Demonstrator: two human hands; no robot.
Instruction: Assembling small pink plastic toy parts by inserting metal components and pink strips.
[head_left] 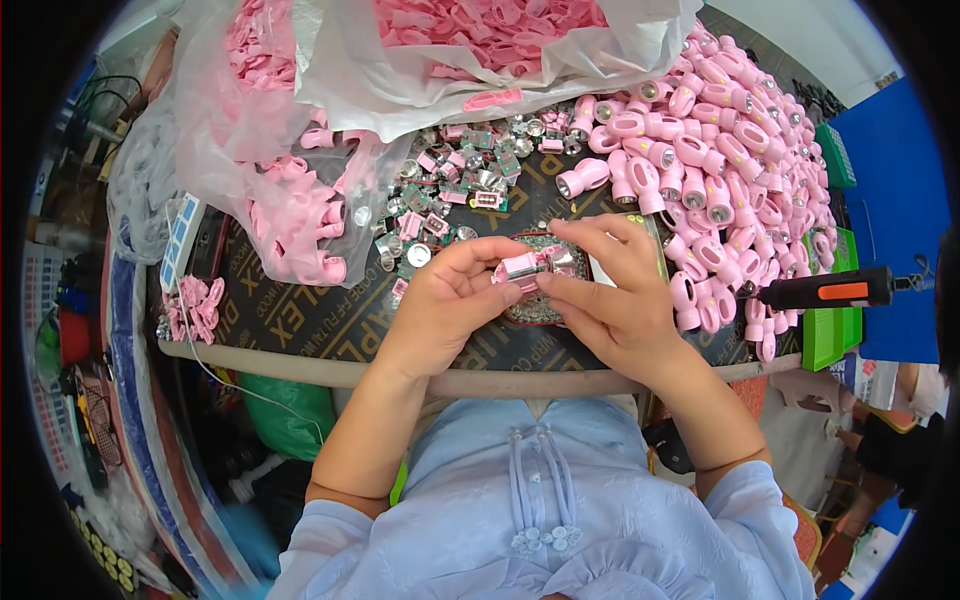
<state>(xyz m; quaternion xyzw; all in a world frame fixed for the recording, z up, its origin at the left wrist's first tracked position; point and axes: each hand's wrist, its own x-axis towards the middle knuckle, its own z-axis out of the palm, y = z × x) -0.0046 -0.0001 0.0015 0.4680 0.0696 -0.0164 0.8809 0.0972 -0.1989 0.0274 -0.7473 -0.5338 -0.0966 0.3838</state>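
Note:
My left hand [450,302] is closed, with thumb and fingers pinching a small pink flashlight part [520,268] with a pale block inside it. My right hand [622,302] grips the same assembly from the other side, its thumb and fingers near the shiny reflector end [560,260]. Both hands are just above the table's near half. Under the part lies a dish of small metal pieces [532,316], partly hidden by my hands. Left of and beyond my hands spreads a loose heap of reflectors and green circuit boards with pink holders [440,205].
A tall pile of pink flashlights [725,150] covers the right side. Plastic bags [340,75] of pink shells stand at the back. A black electric screwdriver [830,290] with an orange switch hangs at right, near green trays [835,338]. Small pink pieces [195,308] lie at left.

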